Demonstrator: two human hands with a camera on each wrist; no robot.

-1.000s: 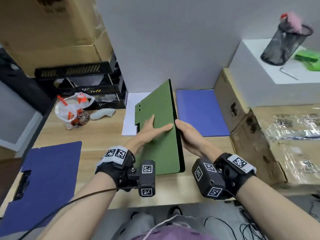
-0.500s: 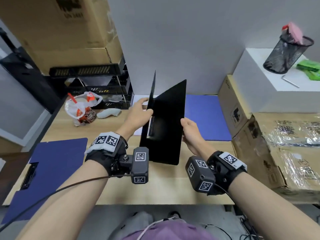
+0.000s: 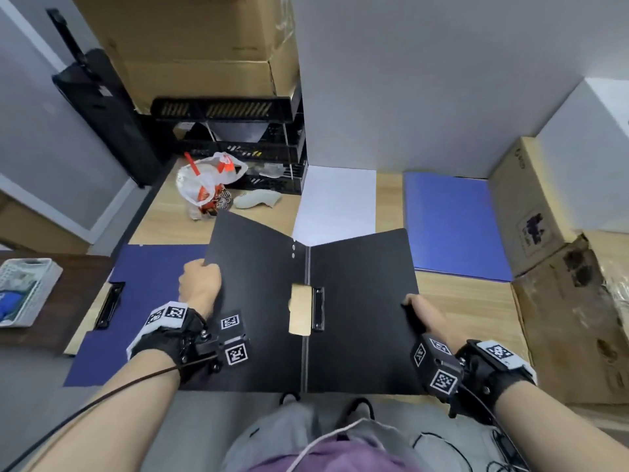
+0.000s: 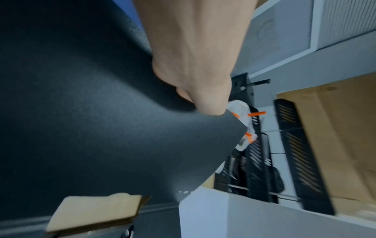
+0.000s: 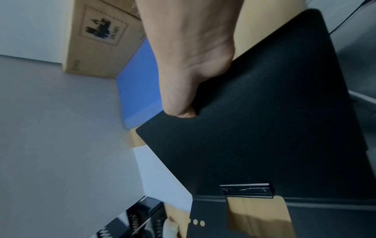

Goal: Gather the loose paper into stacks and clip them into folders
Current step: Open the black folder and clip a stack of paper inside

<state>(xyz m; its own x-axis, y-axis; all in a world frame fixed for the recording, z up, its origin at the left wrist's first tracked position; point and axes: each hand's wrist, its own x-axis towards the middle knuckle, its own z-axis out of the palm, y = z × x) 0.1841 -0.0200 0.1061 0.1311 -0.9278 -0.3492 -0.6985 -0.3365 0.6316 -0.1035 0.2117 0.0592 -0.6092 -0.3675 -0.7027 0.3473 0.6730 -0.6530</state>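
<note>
I am working over the wooden desk (image 3: 469,301), holding the black folder (image 3: 360,301) spread open above its near edge. My left hand (image 3: 200,284) is pinching the left cover's outer edge; my right hand (image 3: 425,316) is gripping the right cover's. To do this well, I am judging I should be lowering both covers evenly, spine first, keeping the clip (image 3: 318,310) facing up. The white paper (image 3: 337,206) is lying just beyond; blue folders are crowding both sides, leaving little room.

Cardboard boxes (image 3: 531,212) wall the desk's right; black trays (image 3: 238,144) block far left; bare wood (image 3: 466,301) lies between.
</note>
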